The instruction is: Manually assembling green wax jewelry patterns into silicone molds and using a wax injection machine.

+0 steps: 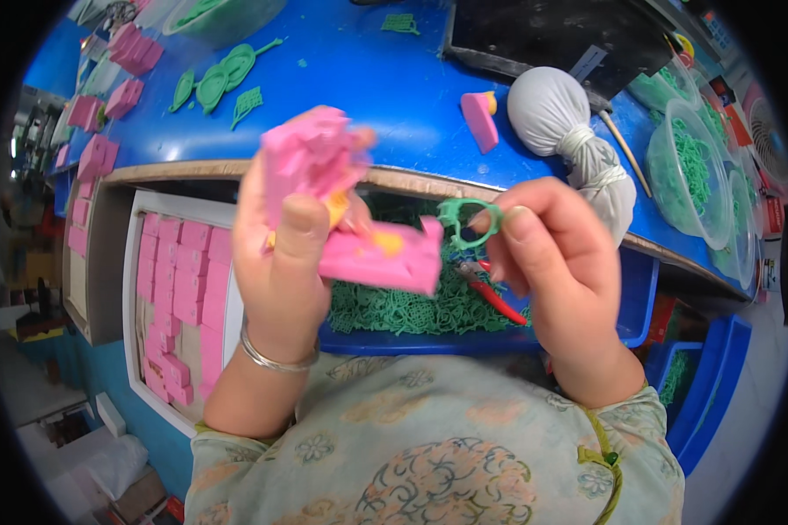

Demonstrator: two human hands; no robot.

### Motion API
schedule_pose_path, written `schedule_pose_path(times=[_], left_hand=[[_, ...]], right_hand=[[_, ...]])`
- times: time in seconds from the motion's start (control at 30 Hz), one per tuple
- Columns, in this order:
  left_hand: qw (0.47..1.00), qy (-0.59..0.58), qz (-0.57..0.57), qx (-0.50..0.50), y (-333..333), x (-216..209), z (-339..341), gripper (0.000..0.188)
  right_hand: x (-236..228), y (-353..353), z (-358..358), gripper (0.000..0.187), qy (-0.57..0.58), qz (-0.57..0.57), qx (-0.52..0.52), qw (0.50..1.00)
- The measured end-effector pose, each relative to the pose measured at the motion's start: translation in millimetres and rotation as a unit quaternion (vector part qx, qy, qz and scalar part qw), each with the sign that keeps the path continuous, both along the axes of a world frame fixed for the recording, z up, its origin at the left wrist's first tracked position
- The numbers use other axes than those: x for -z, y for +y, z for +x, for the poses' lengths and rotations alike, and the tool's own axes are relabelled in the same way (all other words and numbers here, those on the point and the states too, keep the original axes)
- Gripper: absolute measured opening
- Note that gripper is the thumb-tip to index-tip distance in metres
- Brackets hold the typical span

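I log the left hand (276, 223) with its fingers curled round a pink block (385, 264), thumb laid across it. On my feed the right hand (556, 262) has thumb and index finger pressed together, pinching the right edge of a green openwork piece (451, 213). That piece is a thin loop, lumpier on its left side, hanging above the blue tray (403, 344). The block shows yellow patches; its upper part is blurred, and I cannot tell whether both parts join.
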State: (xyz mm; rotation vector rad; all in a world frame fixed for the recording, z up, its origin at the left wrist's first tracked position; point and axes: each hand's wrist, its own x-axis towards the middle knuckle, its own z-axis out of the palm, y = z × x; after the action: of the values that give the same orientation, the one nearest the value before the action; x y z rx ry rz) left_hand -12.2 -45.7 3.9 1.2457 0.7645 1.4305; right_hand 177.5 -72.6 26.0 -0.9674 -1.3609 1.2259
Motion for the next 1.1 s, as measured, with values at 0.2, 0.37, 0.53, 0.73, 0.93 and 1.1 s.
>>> schedule_pose_path(times=[0.2,0.37,0.53,0.73,0.93,1.1], left_hand=[[0.968,0.091,0.139,-0.191,40.3,3.6,12.3,0.06],[0.896,0.389,0.134,-0.165,50.6,13.7,-4.6,0.038],[0.99,0.032,0.114,-0.072,8.0,4.6,23.0,0.033],[0.995,0.038,-0.083,0.043,-24.0,-10.0,32.8,0.038],[0.985,-0.052,-0.148,0.07,-25.1,-6.2,32.0,0.016],[0.982,-0.055,-0.171,0.063,-27.0,-6.5,32.3,0.011]], right_hand=[[13.4,3.8,2.9,0.02,0.162,-0.157,-0.087,0.97],[15.2,5.1,4.4,0.017,0.235,-0.183,-0.12,0.947],[17.4,5.9,4.4,0.019,0.22,-0.203,-0.123,0.946],[17.2,0.6,0.6,0.014,0.158,-0.165,-0.11,0.967],[23.5,0.2,-3.7,0.009,0.108,-0.105,-0.108,0.983],[29.0,0.2,-5.5,0.008,0.08,-0.081,-0.102,0.988]])
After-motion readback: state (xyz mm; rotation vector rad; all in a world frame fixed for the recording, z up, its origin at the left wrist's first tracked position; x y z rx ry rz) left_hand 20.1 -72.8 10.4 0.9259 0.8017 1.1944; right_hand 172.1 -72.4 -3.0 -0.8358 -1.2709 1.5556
